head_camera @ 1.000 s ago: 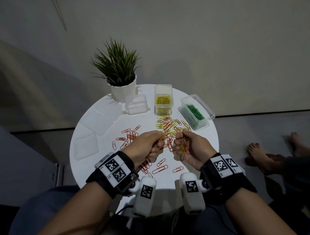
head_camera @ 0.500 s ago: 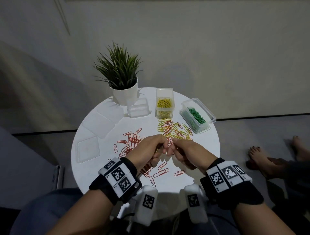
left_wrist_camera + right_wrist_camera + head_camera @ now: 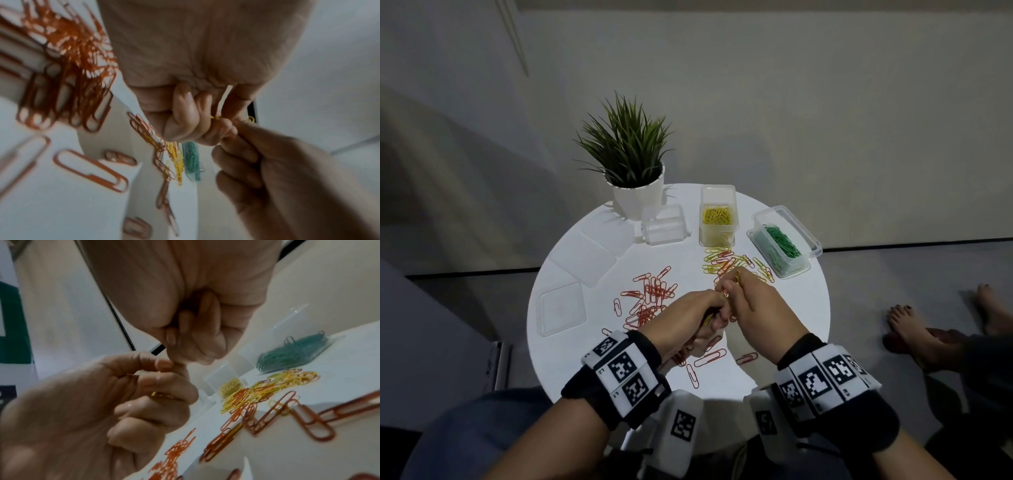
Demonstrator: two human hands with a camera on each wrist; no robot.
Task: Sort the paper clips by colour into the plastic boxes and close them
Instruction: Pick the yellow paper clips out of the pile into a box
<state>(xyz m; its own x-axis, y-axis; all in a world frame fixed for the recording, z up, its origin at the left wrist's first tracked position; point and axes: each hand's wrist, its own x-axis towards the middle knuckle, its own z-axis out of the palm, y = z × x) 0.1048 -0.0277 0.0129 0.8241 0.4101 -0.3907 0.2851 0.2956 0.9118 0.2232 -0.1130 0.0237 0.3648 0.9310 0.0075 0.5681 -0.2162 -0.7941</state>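
Both hands meet above the middle of the round white table (image 3: 798, 308). My left hand (image 3: 714, 305) is curled round a few yellow paper clips (image 3: 707, 320), which also show between its fingers (image 3: 162, 395). My right hand (image 3: 731, 289) pinches yellow clips (image 3: 736, 277) at its fingertips, touching the left hand's fingertips (image 3: 224, 128). At the back stand three open plastic boxes: an empty one (image 3: 664, 224), one with yellow clips (image 3: 717, 216) and one with green clips (image 3: 782, 240). Red clips (image 3: 650, 294) lie loose at centre left. A mixed yellow and red pile (image 3: 732, 260) lies before the yellow box.
Clear lids (image 3: 561, 306) (image 3: 585, 260) lie flat on the table's left side. A potted plant (image 3: 630, 171) stands at the back left beside the empty box. Someone's bare feet (image 3: 907, 322) rest on the floor to the right. More red clips (image 3: 709, 358) lie near the front edge.
The right hand has turned palm down and closed in on the left hand. Their fingertips now touch over the clips, slightly farther back than before.
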